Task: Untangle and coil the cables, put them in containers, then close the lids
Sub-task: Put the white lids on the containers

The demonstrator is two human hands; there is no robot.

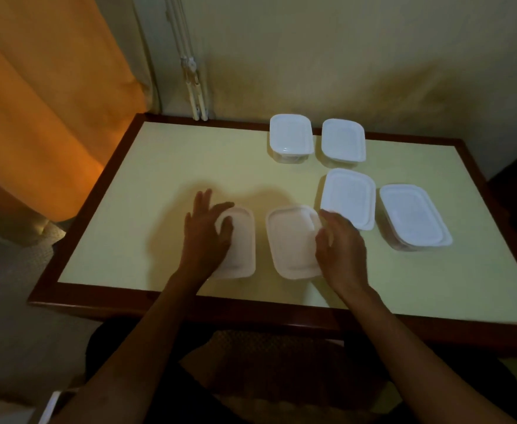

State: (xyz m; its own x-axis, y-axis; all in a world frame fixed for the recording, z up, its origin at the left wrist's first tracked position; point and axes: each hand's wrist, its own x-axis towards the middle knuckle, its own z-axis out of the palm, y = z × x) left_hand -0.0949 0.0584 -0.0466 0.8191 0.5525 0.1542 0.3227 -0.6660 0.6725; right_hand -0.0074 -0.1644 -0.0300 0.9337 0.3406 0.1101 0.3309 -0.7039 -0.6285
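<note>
My left hand lies flat, fingers spread, on one lidded box; my right hand grips the next box.

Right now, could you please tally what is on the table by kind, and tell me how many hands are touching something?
White lidded containers: 6, two at the back, two at the right, two near the front
Hands resting on containers: 2, left hand, right hand
Loose cables visible: 0
Total: 8
</note>
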